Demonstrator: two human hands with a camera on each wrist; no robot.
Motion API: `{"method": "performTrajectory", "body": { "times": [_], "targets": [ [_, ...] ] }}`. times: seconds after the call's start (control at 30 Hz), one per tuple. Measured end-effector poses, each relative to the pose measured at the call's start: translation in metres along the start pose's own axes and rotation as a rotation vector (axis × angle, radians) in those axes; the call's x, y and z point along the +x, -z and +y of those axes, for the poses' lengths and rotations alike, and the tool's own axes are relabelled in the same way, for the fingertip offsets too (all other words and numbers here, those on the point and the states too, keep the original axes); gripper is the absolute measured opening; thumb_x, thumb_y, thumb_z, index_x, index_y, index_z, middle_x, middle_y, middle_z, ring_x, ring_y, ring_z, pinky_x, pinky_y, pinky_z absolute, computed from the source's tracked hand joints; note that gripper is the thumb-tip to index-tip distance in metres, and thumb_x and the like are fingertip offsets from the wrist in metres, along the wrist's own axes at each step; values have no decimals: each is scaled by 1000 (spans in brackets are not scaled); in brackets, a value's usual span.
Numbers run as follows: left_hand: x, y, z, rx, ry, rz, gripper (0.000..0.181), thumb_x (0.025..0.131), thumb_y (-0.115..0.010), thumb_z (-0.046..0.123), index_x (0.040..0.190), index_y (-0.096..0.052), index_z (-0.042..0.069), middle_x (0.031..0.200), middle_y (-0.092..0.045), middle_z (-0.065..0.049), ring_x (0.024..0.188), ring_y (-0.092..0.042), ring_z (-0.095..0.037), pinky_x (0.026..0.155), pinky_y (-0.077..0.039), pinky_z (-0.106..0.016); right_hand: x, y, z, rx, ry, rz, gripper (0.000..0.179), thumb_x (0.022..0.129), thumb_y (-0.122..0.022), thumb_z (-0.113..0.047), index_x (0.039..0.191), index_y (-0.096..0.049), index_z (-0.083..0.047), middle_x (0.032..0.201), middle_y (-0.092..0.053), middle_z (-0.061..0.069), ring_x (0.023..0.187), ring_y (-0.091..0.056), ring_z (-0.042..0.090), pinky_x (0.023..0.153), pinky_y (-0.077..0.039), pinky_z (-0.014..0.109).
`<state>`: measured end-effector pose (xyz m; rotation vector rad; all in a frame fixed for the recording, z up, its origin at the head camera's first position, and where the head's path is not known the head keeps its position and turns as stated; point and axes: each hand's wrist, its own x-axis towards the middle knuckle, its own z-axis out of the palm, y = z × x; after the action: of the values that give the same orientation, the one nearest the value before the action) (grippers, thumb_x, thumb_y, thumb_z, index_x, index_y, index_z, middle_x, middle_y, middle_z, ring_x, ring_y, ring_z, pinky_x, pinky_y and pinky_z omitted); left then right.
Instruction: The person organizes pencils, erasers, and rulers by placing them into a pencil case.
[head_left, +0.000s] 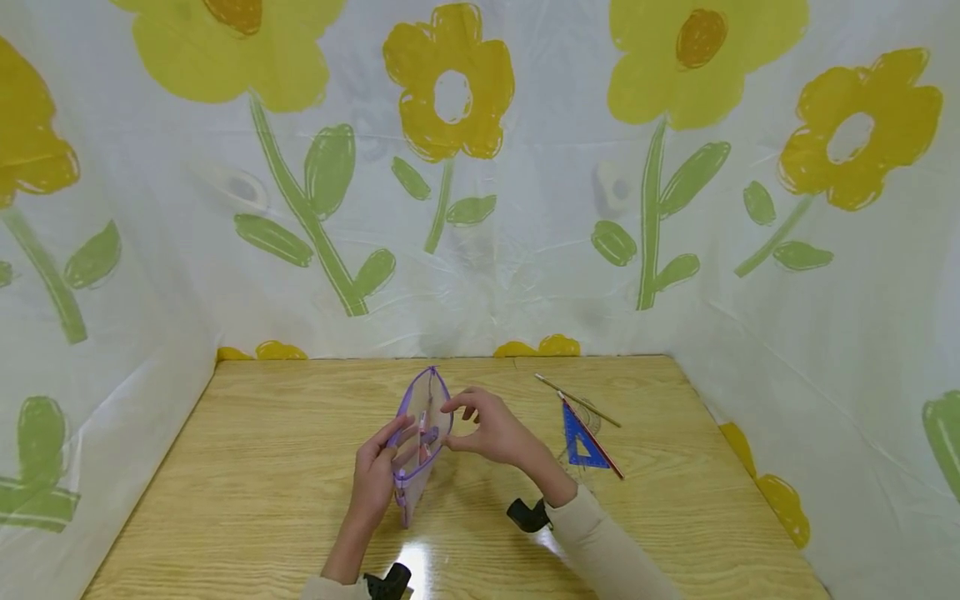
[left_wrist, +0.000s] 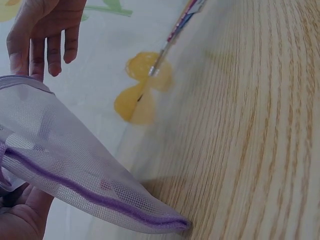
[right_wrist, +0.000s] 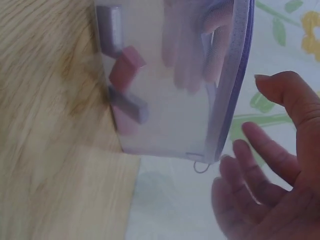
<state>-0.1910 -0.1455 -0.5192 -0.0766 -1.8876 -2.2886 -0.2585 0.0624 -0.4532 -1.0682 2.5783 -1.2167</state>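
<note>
The pouch (right_wrist: 170, 125) stood on the surface (head_left: 285, 467), mouth parted, with pink and purple blocks (right_wrist: 125, 68) inside. Our left grip (head_left: 375, 475) held its left side; our right grip (head_left: 495, 429), wide and holding nothing, was just beside the right rim. Rightward lay a triangle (head_left: 577, 450), pencil (head_left: 600, 447) and stick (head_left: 577, 400).

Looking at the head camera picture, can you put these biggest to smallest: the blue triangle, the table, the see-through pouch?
1. Table
2. See-through pouch
3. Blue triangle
</note>
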Motion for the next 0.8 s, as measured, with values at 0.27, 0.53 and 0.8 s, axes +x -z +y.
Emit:
{"method": "performTrajectory", "body": {
  "times": [0.27, 0.53, 0.8],
  "targets": [
    [-1, -2, 0, 1, -14, 7, 55, 94, -20, -14, 143, -44, -17, 146, -45, -37, 122, -64, -16, 102, -55, -38, -11, 2, 16, 34, 56, 62, 34, 89, -78, -17, 122, -70, -9, 116, -65, 5, 99, -61, 23, 86, -59, 41],
    [2, -6, -2, -13, -27, 26, 55, 92, -20, -15, 140, -46, -19, 144, -45, -39, 120, -66, -17, 101, -56, -38, -33, 10, 39, 94, 14, 132, 29, 92, -75, -14, 120, -69, -15, 114, -66, 5, 98, -63, 28, 84, -61, 41],
    [2, -4, -1, 6, -25, 11, 54, 93, -20, -14, 141, -45, -19, 144, -46, -37, 120, -65, -14, 104, -54, -39, -59, 20, 66, 126, -93, 178, 28, 93, -74, -13, 121, -69, -10, 113, -67, 20, 93, -65, 22, 80, -60, 28]
  ]
}}
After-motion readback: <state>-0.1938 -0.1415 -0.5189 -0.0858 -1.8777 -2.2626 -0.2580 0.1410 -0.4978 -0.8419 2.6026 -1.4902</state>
